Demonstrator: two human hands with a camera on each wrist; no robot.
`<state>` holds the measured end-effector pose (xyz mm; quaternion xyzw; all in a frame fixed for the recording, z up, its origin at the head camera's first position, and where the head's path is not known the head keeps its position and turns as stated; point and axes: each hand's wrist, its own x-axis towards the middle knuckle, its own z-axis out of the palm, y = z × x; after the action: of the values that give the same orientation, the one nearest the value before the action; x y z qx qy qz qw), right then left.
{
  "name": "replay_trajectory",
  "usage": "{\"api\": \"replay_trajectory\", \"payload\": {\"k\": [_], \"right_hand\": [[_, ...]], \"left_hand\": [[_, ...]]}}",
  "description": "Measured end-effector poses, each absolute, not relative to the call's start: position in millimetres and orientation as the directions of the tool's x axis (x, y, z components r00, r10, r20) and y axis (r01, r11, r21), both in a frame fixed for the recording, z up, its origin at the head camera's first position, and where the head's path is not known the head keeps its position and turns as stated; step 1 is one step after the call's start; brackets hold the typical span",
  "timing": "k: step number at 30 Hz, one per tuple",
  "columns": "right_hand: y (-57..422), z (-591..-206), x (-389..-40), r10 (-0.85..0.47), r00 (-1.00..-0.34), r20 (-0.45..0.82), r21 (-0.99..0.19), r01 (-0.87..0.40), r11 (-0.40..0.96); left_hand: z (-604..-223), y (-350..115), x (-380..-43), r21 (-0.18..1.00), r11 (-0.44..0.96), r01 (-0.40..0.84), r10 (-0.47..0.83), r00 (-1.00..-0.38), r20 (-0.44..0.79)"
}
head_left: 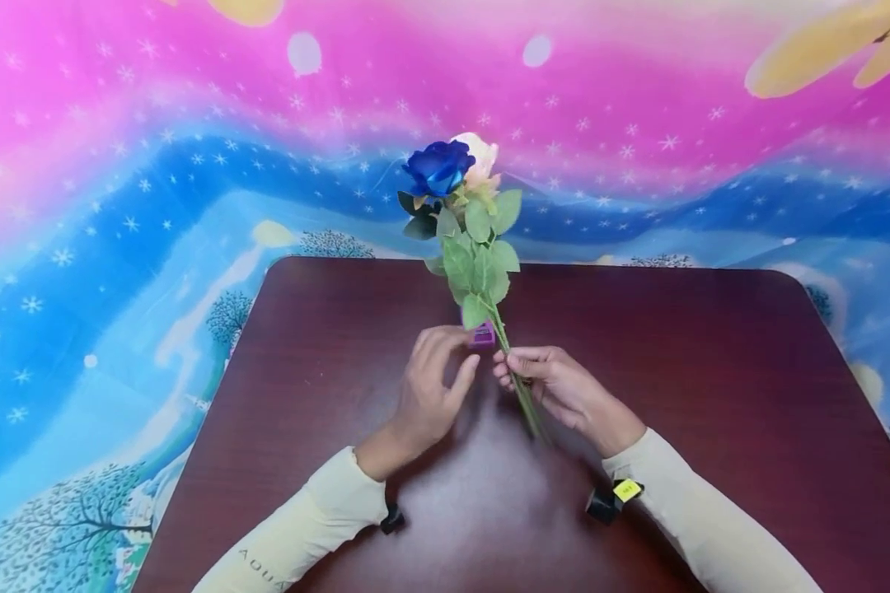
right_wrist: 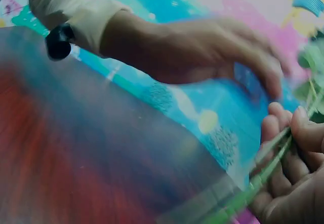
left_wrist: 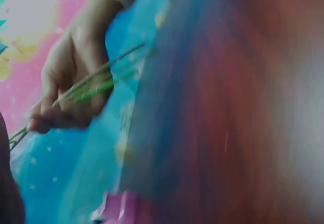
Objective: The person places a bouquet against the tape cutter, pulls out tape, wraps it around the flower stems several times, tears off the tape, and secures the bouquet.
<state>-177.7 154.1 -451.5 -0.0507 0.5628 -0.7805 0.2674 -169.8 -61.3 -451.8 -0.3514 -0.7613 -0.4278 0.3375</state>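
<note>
My right hand (head_left: 564, 383) pinches the green stems (head_left: 526, 403) of two roses between thumb and fingers. A blue rose (head_left: 439, 168) and a pale pink-white rose (head_left: 479, 161) stand side by side at the top, with green leaves (head_left: 469, 263) below them. The stem ends point down toward me, past the right hand. To the left of the stems, my left hand (head_left: 432, 383) has its thumb and fingers apart, with nothing between them. Just beyond its fingertips is a small purple object (head_left: 484, 333), partly hidden by a leaf and the fingers.
The dark red-brown table (head_left: 326, 329) reflects light in front of me. Behind it hangs a pink and blue cloth (head_left: 193, 165) printed with snowflakes and trees. A black wrist camera (head_left: 603, 504) sits at the right sleeve.
</note>
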Motion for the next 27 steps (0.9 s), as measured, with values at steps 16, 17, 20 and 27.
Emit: {"api": "replay_trajectory", "payload": {"k": [16, 17, 20, 27], "right_hand": [[93.5, -463.3, -151.4, -0.249, -0.962, -0.111, -0.962, 0.041, 0.269], [89.9, -464.7, -151.7, -0.269, -0.955, -0.122, -0.967, 0.054, 0.247], [79.7, -468.4, -154.7, -0.318, -0.932, -0.173, -0.979, 0.126, 0.163], [54.8, -485.8, -169.1, -0.305, -0.925, -0.225, -0.971, 0.189, 0.146]], "left_hand": [[-453.6, -61.5, -158.8, 0.980, -0.197, -0.014, -0.010, -1.000, -0.017], [-454.8, -65.2, -159.0, 0.982, -0.186, -0.021, -0.027, -0.999, -0.026], [-459.2, -76.3, -163.5, 0.991, -0.130, -0.033, -0.061, -0.997, -0.041], [-476.1, -98.4, -187.1, 0.993, -0.051, -0.103, -0.078, -0.991, -0.107]]}}
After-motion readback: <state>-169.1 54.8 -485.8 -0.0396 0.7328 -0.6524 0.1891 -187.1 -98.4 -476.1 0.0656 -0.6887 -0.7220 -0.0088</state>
